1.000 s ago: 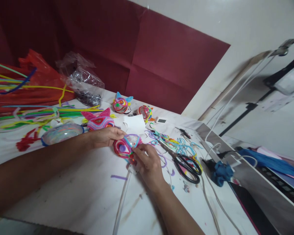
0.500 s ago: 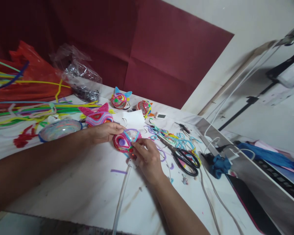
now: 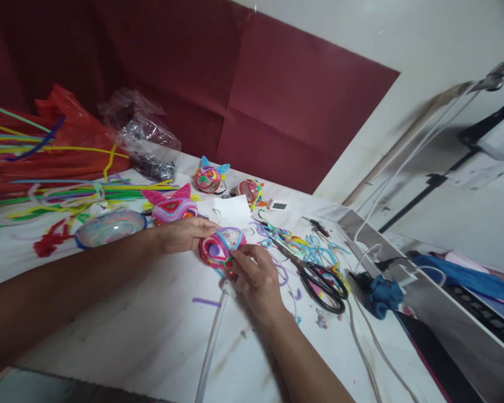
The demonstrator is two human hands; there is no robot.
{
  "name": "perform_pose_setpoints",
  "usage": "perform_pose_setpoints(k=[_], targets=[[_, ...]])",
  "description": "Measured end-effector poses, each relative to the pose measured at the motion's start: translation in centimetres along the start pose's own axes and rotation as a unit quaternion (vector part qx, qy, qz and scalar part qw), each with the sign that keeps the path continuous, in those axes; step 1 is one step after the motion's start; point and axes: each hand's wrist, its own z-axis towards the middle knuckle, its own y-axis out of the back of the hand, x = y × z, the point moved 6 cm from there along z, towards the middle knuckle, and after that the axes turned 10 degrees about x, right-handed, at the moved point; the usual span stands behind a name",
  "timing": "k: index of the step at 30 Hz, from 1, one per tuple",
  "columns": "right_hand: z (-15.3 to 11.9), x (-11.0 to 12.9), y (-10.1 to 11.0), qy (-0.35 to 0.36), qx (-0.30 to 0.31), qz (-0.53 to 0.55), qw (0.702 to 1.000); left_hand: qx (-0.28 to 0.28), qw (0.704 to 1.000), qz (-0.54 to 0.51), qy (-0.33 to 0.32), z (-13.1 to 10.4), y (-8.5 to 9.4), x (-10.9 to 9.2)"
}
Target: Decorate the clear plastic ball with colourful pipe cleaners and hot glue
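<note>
My left hand (image 3: 187,232) steadies a clear ball decorated with pipe cleaners (image 3: 215,250) from its upper left, fingers closed on its edge. Pink and purple strips curve around a purple dot on its surface. My right hand (image 3: 258,280) pinches at the ball's right side; its fingertips hide whatever may be between them. Just below the ball, a white corded device (image 3: 229,287) with a small red light lies partly behind the right hand. A short purple strip (image 3: 206,302) rests to the left of its cord.
Black-handled scissors (image 3: 319,282) lie on the right beside pipe-cleaner scraps (image 3: 315,249). Behind stand a pink-eared decorated ball (image 3: 174,208), a blue-eared one (image 3: 209,178) and white paper (image 3: 233,210). Leftward are a clear dome (image 3: 110,228) and a red bag (image 3: 59,120).
The whole scene has shifted slightly right and down in the view. Both hands keep their hold at the ball, with only small finger movement.
</note>
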Motion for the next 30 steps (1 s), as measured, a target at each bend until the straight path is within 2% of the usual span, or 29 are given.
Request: perform_pose_setpoints(k=[8, 19, 30], targets=[[0.02, 0.02, 0.07, 0.003, -0.004, -0.006, 1.0, 0.012, 0.998, -0.05, 0.033, -0.06, 0.01, 0.53], [-0.01, 0.0, 0.15, 0.002, -0.003, -0.006, 1.0, 0.03, 0.997, -0.063, 0.032, -0.11, -0.05, 0.43], [0.03, 0.02, 0.18, -0.004, -0.008, -0.004, 1.0, 0.014, 0.997, -0.064, 0.028, 0.03, -0.29, 0.1]])
